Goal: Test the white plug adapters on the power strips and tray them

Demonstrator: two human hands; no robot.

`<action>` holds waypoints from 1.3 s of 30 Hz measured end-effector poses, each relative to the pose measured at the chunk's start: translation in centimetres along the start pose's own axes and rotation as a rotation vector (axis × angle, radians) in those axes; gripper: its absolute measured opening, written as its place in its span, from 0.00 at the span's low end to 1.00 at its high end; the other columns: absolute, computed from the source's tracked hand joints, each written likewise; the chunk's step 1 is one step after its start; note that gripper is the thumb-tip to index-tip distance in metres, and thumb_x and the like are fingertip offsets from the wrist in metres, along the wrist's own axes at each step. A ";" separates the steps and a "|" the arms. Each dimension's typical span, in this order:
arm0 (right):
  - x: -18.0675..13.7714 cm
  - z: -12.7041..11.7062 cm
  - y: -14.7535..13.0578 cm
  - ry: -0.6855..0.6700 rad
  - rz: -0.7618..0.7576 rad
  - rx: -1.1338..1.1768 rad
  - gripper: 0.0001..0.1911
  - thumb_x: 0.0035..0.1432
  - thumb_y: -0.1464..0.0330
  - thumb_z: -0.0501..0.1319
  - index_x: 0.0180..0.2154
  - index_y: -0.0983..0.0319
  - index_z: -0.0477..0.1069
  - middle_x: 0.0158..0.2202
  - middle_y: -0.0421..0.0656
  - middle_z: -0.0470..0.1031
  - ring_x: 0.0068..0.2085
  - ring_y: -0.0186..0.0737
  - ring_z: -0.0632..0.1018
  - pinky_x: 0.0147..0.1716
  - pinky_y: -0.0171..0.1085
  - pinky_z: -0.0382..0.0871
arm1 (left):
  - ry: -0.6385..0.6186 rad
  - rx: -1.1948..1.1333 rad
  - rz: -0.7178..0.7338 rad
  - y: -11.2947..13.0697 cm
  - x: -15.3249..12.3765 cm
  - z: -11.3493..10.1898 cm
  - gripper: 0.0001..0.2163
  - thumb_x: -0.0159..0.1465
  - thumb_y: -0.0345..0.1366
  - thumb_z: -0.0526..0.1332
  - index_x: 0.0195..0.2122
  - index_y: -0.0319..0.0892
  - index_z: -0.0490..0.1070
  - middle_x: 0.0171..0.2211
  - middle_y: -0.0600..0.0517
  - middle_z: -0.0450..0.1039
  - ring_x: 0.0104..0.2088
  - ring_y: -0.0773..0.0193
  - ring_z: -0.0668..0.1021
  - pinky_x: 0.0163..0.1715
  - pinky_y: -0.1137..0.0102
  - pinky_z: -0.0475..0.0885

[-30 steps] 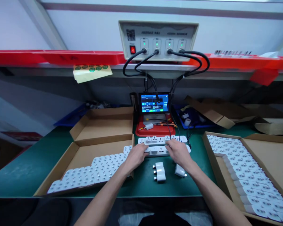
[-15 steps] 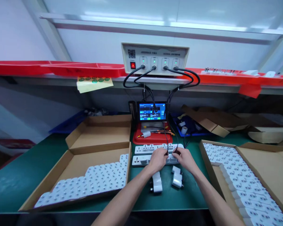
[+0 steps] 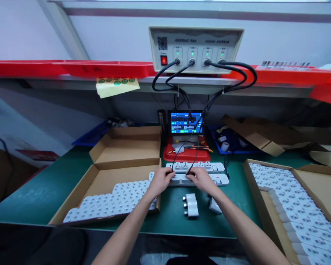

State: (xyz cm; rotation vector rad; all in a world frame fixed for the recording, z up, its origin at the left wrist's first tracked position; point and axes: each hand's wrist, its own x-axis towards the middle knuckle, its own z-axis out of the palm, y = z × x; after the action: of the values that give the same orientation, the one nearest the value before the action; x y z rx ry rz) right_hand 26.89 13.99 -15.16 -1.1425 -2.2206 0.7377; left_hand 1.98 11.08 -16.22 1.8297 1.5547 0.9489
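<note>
**A:** What's in the cartons?

**B:** The left carton [image 3: 127,154] has its lid folded open behind it and holds rows of white adapters [image 3: 113,198]. The right carton [image 3: 267,184] holds more rows of white units [image 3: 300,213] with printed faces.

**A:** And the hands?

**B:** The left hand [image 3: 160,181] and right hand [image 3: 201,180] rest on the near power strip [image 3: 201,179], just in front of the far power strip [image 3: 195,167]. Each grip is curled downward, with thin black cables [image 3: 182,158] running to the fingers. I can't tell whether either grip is closed on anything.

**A:** What's loose on the worktop [image 3: 57,184]?

**B:** Three white chargers [image 3: 191,206] stand in a short line below the strips, with one more charger [image 3: 215,206] just to their right. Behind the strips, a red tray [image 3: 187,154] holds a white charger [image 3: 179,149] and orange-handled tools [image 3: 201,147].

**A:** Further back?

**B:** There's a lit screen [image 3: 186,122] and a blue tray [image 3: 231,141] with white pieces in it. Above them, a tester [image 3: 195,48] sits on a red-edged shelf [image 3: 71,69], its four green lights on and its cables hanging down.
</note>
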 end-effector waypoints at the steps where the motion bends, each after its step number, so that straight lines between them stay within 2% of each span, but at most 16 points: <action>1: 0.4 0.3 0.0 -0.011 0.007 -0.018 0.07 0.66 0.71 0.65 0.39 0.60 0.84 0.40 0.44 0.87 0.42 0.45 0.84 0.44 0.38 0.68 | -0.004 0.000 0.003 0.0 0.1 0.1 0.13 0.68 0.43 0.62 0.30 0.42 0.77 0.28 0.52 0.78 0.32 0.59 0.77 0.35 0.68 0.65; 8: 1.0 0.6 -0.1 -0.032 0.027 -0.121 0.06 0.67 0.72 0.66 0.38 0.60 0.82 0.38 0.44 0.86 0.40 0.45 0.82 0.41 0.37 0.67 | -0.023 0.061 0.025 0.6 0.3 0.3 0.10 0.68 0.38 0.62 0.31 0.42 0.78 0.30 0.51 0.80 0.33 0.59 0.77 0.37 0.67 0.64; 15: 0.7 1.6 -0.1 -0.024 -0.029 -0.225 0.05 0.68 0.75 0.65 0.40 0.61 0.80 0.42 0.45 0.83 0.46 0.46 0.81 0.47 0.39 0.69 | -0.013 0.071 0.055 0.6 0.0 0.0 0.10 0.69 0.36 0.62 0.31 0.42 0.78 0.30 0.51 0.80 0.32 0.60 0.76 0.38 0.68 0.64; 21: 0.3 1.9 0.1 0.007 -0.043 -0.217 0.05 0.70 0.74 0.66 0.40 0.61 0.79 0.42 0.45 0.83 0.46 0.45 0.80 0.48 0.39 0.70 | -0.030 0.096 0.069 0.8 0.0 0.1 0.10 0.69 0.36 0.62 0.31 0.43 0.78 0.30 0.51 0.80 0.33 0.60 0.77 0.38 0.67 0.64; 26: -0.7 0.1 0.3 0.059 -0.058 -0.195 0.02 0.71 0.69 0.67 0.43 0.60 0.79 0.43 0.45 0.83 0.45 0.46 0.81 0.46 0.40 0.70 | -0.017 0.082 0.050 0.6 0.1 0.2 0.10 0.69 0.38 0.62 0.32 0.43 0.79 0.32 0.50 0.82 0.35 0.59 0.78 0.39 0.67 0.65; 32: -3.3 -4.4 2.2 0.137 -0.006 -0.206 0.07 0.72 0.65 0.64 0.46 0.59 0.80 0.45 0.47 0.84 0.48 0.49 0.81 0.49 0.43 0.71 | -0.027 0.079 0.057 0.6 0.0 0.3 0.10 0.70 0.38 0.61 0.32 0.44 0.78 0.34 0.50 0.82 0.37 0.57 0.79 0.40 0.66 0.67; 35: -4.9 -6.1 3.4 0.099 0.032 -0.280 0.10 0.71 0.64 0.64 0.49 0.59 0.80 0.50 0.49 0.83 0.53 0.52 0.80 0.54 0.45 0.72 | -0.036 0.113 0.105 0.4 -0.2 0.6 0.09 0.70 0.36 0.61 0.32 0.45 0.78 0.36 0.48 0.81 0.39 0.56 0.80 0.43 0.66 0.69; 39: -6.2 -6.4 4.6 -0.001 0.086 -0.402 0.18 0.65 0.69 0.70 0.56 0.58 0.79 0.56 0.51 0.82 0.58 0.55 0.79 0.57 0.45 0.70 | -0.038 0.150 0.134 0.3 -0.5 0.6 0.10 0.71 0.36 0.60 0.33 0.45 0.77 0.37 0.48 0.80 0.40 0.56 0.80 0.44 0.65 0.71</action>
State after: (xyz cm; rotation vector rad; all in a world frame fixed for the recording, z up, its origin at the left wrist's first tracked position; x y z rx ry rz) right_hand 36.81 12.45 -14.94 -1.4314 -2.3992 0.3269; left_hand 2.59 10.54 -16.36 2.0665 1.5321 0.8707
